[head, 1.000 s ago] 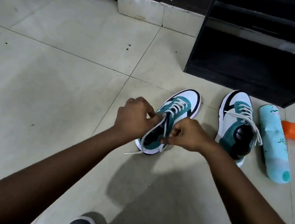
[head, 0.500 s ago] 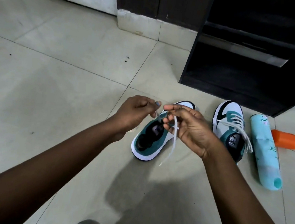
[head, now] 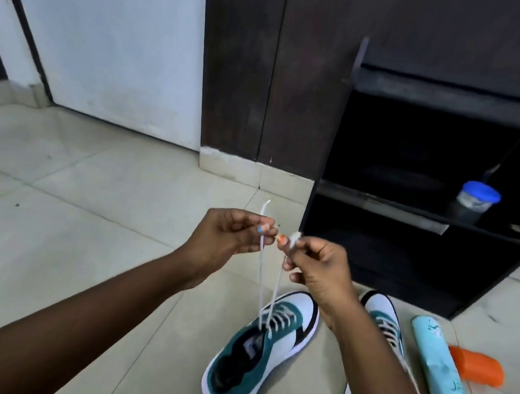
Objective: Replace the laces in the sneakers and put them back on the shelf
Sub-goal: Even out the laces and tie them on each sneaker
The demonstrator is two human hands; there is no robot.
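The left hand (head: 227,235) pinched one end of the white lace (head: 260,282) and the right hand (head: 319,266) pinched the other end, both raised above the left sneaker (head: 265,354). The two strands ran down to its top eyelets. The second sneaker (head: 384,323) stood just beside, partly hidden by the right forearm. A black shelf (head: 414,212) stood behind, on the tiled floor (head: 87,208).

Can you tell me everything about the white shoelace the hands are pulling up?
The white shoelace looks like flat woven cloth. It zigzags through the eyelets of the teal and white sneaker on the floor, and its two ends rise close together, pulled taut. The left hand pinches one end, whose tip pokes above the fingers. The right hand pinches the other, bunched at the fingertips.
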